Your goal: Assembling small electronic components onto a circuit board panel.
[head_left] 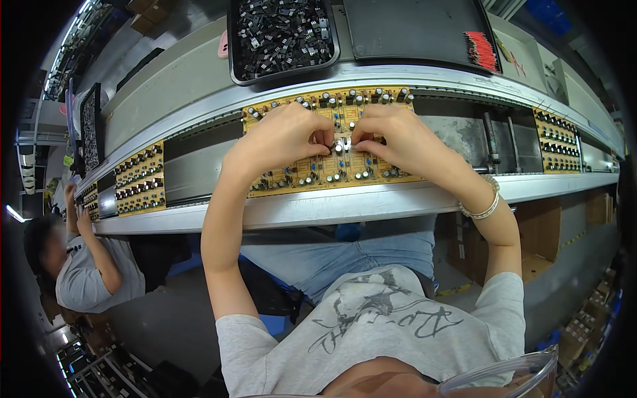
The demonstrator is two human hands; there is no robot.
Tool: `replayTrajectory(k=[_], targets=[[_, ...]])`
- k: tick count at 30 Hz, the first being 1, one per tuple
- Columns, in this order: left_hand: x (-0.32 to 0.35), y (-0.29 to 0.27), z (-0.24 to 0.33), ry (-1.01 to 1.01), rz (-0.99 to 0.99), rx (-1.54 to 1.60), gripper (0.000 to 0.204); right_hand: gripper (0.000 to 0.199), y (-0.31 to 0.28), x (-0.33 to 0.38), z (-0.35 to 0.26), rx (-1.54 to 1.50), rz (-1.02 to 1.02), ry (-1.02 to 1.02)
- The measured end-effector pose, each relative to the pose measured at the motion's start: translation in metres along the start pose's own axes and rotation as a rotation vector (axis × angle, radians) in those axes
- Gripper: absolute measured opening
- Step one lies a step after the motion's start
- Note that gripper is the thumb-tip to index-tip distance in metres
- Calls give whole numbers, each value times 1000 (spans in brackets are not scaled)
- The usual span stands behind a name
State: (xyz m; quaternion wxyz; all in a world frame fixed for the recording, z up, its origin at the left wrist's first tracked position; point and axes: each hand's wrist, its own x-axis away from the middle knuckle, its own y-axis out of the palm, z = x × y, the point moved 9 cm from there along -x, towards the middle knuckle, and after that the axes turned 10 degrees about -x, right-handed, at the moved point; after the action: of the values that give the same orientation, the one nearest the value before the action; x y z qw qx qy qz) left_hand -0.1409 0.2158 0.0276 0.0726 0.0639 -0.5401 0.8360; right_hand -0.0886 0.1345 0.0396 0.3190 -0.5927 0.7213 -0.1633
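A yellow-brown circuit board panel, set with upright capacitors and small blue parts, lies on the rail line in front of me. Over its left middle, my left hand is closed, thumb and forefinger pinched down at the board. Facing it, my right hand is pinched in the same way, a bracelet on its wrist. The fingertips almost meet around a small silvery part at the panel's centre. Whatever each pinch holds is too small and covered to name.
Beyond the rail stand a black tray heaped with small black legged components and another black tray with red-sleeved parts. More panels sit on the line, left and right. A co-worker works at far left.
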Motion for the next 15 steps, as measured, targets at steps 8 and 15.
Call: replayTrajectory(k=[8,15], targets=[[2,-3,3,41,58,-38,10,6,7,-4,5,-1,-20,73],[4,-4,2,40,79,-30,10,7,12,-4,10,14,-50,119]])
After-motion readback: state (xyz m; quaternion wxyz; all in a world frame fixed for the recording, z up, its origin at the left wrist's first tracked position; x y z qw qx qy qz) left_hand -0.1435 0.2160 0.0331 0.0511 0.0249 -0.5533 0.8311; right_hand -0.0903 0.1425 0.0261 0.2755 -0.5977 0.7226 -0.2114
